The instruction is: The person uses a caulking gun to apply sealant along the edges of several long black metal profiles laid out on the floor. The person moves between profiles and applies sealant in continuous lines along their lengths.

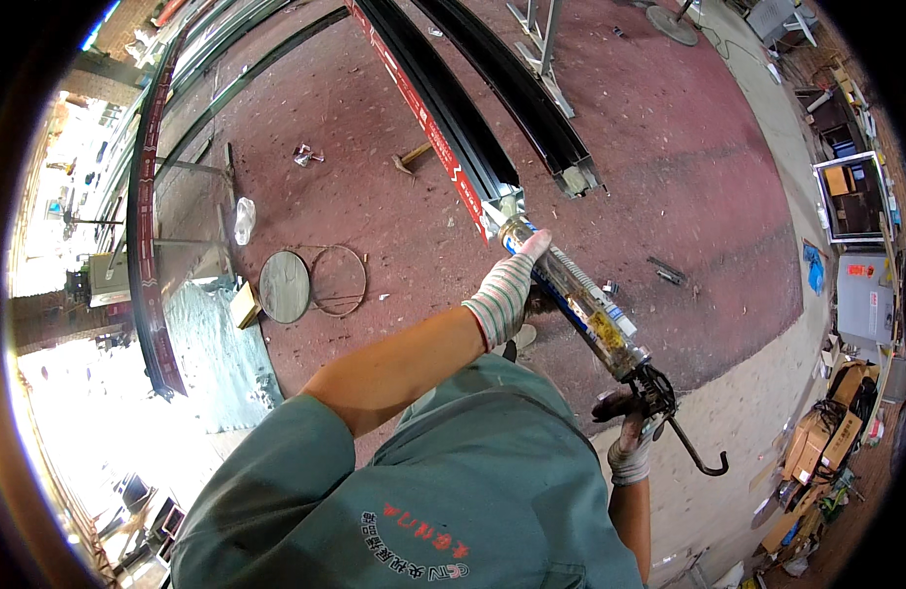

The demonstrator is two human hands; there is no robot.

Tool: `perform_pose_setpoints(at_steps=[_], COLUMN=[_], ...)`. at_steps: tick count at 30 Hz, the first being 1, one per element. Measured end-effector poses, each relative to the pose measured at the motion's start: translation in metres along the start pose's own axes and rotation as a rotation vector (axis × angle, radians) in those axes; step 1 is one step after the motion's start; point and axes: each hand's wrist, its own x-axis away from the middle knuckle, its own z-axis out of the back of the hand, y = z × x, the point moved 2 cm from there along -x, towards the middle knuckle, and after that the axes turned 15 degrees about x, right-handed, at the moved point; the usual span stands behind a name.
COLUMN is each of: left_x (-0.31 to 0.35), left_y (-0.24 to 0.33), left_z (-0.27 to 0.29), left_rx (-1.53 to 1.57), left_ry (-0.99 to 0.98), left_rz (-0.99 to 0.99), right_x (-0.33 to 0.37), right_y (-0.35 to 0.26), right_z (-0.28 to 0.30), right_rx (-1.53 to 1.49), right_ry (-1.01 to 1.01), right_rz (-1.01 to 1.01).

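Note:
A caulking gun [588, 306] with a cartridge in it slants across the middle of the view. My left hand [505, 292], in a white striped glove, is wrapped round the front of its barrel. At the lower right my right hand [630, 434], in a glove with dark soiled fingers, closes on the gun's handle below the black trigger; the hooked rod sticks out behind. The pale nozzle [493, 212] points at the end of a black profile [472, 147] with a red printed film along its side, and seems to touch it there.
A second black profile [517, 83] runs alongside on the right, near a metal stand [543, 59]. A hammer [411, 157] lies on the reddish floor [325, 211]. At left are a round disc [284, 287], a wire ring [362, 285] and a long red-and-black profile [146, 226]. Cardboard boxes [824, 432] lie far right.

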Motion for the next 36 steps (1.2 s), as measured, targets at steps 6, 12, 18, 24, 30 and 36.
perform_pose_setpoints(at_steps=[6, 12, 18, 24, 30, 36], left_x=[-0.005, -0.01, -0.004, -0.012, -0.007, -0.003], left_y=[-0.002, -0.002, -0.002, -0.003, -0.004, -0.008], left_z=[0.0, -0.001, -0.005, -0.004, -0.005, -0.002], left_rx=[-0.002, 0.009, 0.01, 0.014, -0.033, 0.042], left_ry=[-0.052, -0.077, -0.085, -0.059, -0.078, -0.045], left_rz=[0.01, 0.047, 0.035, 0.087, 0.068, 0.086], right_x=[0.001, 0.004, 0.005, 0.009, 0.008, 0.015], right_y=[0.001, 0.031, 0.02, 0.026, 0.013, 0.019], right_z=[-0.003, 0.005, 0.003, -0.002, -0.003, -0.001], right_rx=[0.042, 0.049, -0.067, 0.1, 0.007, 0.101], right_ry=[0.0, 0.1, 0.015, 0.134, 0.051, 0.043], right_rz=[0.103, 0.105, 0.087, 0.113, 0.094, 0.118])
